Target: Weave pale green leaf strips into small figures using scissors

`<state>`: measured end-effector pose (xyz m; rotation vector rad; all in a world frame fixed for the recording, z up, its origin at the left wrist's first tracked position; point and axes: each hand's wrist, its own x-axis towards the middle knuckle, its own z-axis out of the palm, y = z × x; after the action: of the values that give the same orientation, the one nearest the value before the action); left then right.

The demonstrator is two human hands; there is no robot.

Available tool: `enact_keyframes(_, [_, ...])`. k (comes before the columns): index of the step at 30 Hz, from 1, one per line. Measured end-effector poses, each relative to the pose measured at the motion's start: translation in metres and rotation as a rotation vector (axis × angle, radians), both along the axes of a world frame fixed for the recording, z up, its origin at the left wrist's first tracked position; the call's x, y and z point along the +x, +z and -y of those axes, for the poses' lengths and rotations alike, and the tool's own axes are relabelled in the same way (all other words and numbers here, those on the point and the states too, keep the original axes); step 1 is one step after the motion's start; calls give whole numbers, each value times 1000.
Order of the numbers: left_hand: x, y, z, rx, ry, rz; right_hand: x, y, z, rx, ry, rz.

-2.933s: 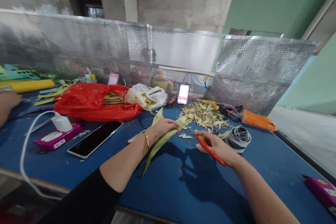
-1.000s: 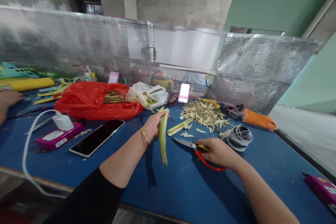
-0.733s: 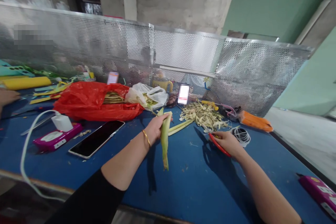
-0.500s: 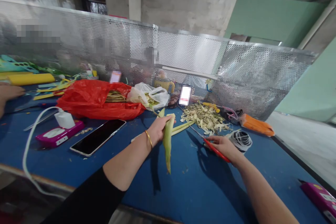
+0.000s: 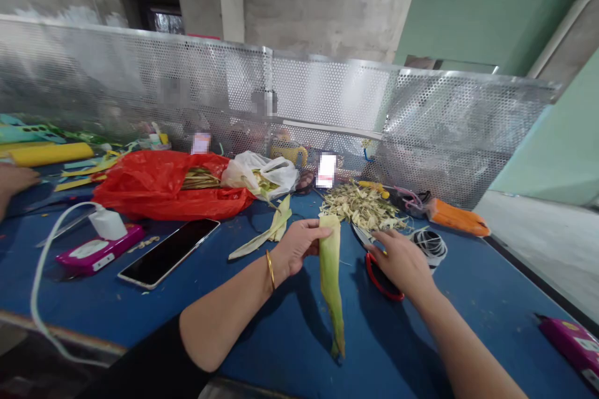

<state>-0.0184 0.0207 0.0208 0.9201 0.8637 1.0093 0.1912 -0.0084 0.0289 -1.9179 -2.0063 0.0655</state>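
Note:
My left hand (image 5: 299, 246), with a gold bangle at the wrist, pinches the top of a long pale-green husk leaf (image 5: 331, 268). The leaf hangs down over the blue table, its narrow end browned. To the right, my right hand (image 5: 400, 262) is closed over a pair of red-handled scissors (image 5: 384, 283), partly covering them. Their blades point away toward a heap of husk scraps (image 5: 365, 207). Another pale husk piece (image 5: 262, 238) lies on the table left of my left hand.
A red plastic bag (image 5: 140, 184) and a white bag (image 5: 281, 173) lie at the back left. Nearer are a black phone (image 5: 171, 252) and a purple power strip (image 5: 100, 249) with a cable. An orange packet (image 5: 457, 218) and white cord (image 5: 429, 246) sit right. A mesh screen (image 5: 327, 93) borders the back.
My left hand has moved right with the leaf, away from the other husk piece, now on the table. The leaf turned broad side toward me. My right hand shifted forward over the scissors.

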Motion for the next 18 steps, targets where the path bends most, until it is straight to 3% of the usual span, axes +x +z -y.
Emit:
enact_keyframes(1, [2, -1, 2, 21, 4, -13, -8, 1, -1, 9, 47, -112])
enact_keyframes(3, [5, -3, 5, 62, 22, -42, -28, 1, -4, -165, 202, -791])
enact_keyframes(4, [6, -4, 5, 77, 30, -59, -38, 0, -7, -280, 229, -1022])
enact_keyframes(6, [6, -6, 5, 92, 48, -94, -54, -5, -11, -330, 179, -1232])
enact_keyframes(10, [3, -9, 0, 40, 48, -136, -64, -16, -13, -263, 152, -1284])
enact_keyframes(15, [2, -11, -2, -59, -134, -77, -54, -20, -2, -256, 166, -1272])
enact_keyframes(18, [3, -12, -2, 34, -65, -119, -53, -21, 0, -229, 155, -1262])
